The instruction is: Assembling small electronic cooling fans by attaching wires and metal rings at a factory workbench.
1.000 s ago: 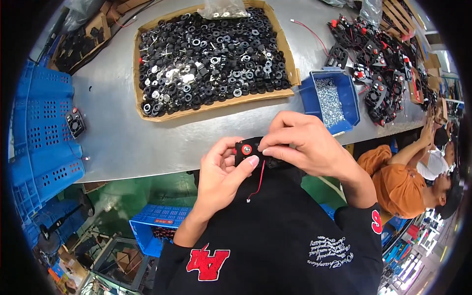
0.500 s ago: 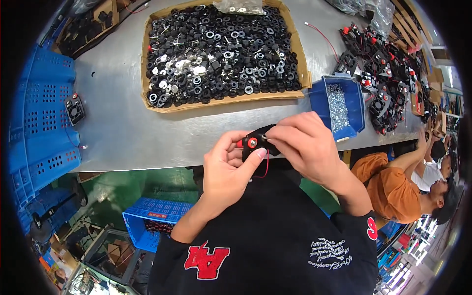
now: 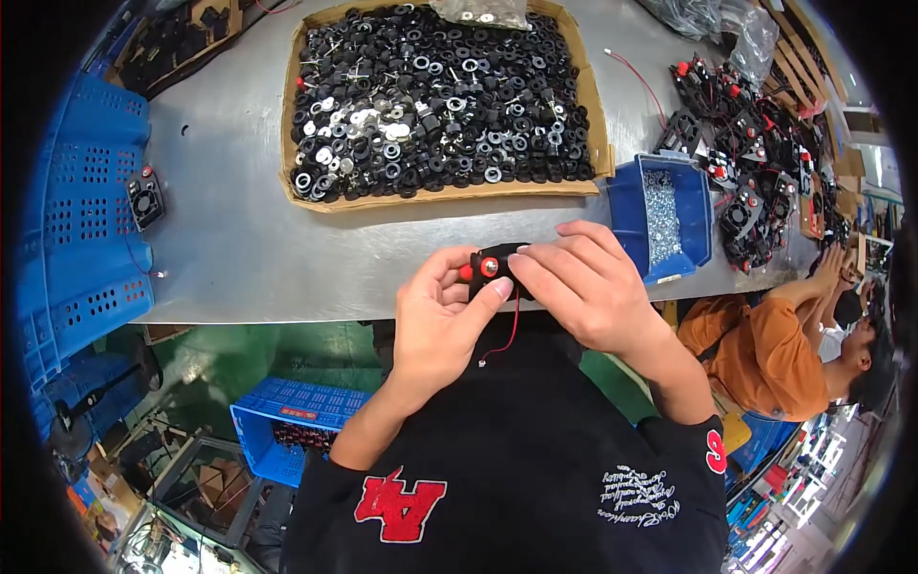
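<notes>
Your right hand [image 3: 593, 287] has flattened from a pinch half a second ago, its fingers now laid over the black unit's [image 3: 504, 256] 3 o'clock end; whether they clasp a small part is hidden. The handwork on this piece looks unfinished. Your left hand [image 3: 440, 306] grips the unit from 8 o'clock, just off the bench edge. It shows a red ring [image 3: 490, 267] around a silver centre, its red wire [image 3: 513, 330] dangling towards 6 o'clock. Beyond, a blue bin [image 3: 628, 206] sits near 2 o'clock, a cardboard tray [image 3: 459, 195] at 11.

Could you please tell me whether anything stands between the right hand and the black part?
Nothing visible does: the right hand touches the black part, held in the left hand; its red wire dangles.
</notes>
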{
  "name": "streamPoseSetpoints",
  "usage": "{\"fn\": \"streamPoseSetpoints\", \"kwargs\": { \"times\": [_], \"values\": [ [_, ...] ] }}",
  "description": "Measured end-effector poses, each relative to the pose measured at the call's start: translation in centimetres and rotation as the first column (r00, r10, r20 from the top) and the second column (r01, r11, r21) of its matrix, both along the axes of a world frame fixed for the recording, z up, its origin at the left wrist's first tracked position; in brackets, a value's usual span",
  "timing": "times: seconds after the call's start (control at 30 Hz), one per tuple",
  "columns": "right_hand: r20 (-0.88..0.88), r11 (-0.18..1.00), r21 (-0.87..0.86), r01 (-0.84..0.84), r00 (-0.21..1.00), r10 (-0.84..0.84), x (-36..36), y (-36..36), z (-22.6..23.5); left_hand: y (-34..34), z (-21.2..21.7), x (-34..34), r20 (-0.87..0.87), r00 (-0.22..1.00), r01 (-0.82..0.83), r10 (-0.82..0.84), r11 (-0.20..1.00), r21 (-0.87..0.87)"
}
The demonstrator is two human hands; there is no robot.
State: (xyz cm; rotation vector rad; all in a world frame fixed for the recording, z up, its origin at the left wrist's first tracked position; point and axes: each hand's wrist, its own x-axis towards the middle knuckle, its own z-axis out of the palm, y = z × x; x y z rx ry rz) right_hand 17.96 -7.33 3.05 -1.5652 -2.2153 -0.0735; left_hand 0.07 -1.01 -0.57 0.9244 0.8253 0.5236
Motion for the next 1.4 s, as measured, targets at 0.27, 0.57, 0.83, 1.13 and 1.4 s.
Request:
{"fn": "streamPoseSetpoints", "kwargs": {
  "times": [0.27, 0.57, 0.83, 1.13, 1.4],
  "values": [
    [0.039, 0.999, 0.018, 0.048, 0.998, -0.049, -0.8, 0.3, 0.8, -0.1, 0.2, 0.1, 0.055, 0.998, -0.039, 0.040, 0.999, -0.004],
    [-0.185, 0.997, -0.060, 0.054, 0.981, -0.064, -0.3, 0.3, 0.9, -0.1, 0.7, 0.1, 0.014, 0.998, -0.062, 0.061, 0.998, 0.030],
    [-0.189, 0.989, -0.068, 0.134, 0.971, -0.144, -0.5, 0.1, 0.7, -0.3, 0.9, 0.4, 0.009, 0.998, -0.070, 0.069, 0.996, 0.052],
    [-0.678, 0.860, -0.504, 0.078, 0.582, -0.450, 0.9, 0.1, 1.4, 0.0, 2.1, 0.4, 0.001, 1.000, -0.026, 0.027, 0.977, 0.212],
    [-0.715, 0.868, -0.493, 0.055, 0.543, -0.441, 0.5, 0.1, 1.2, -0.4, 1.1, 0.4, 0.035, 0.994, -0.107, 0.102, 0.893, 0.438]
  ]
}}
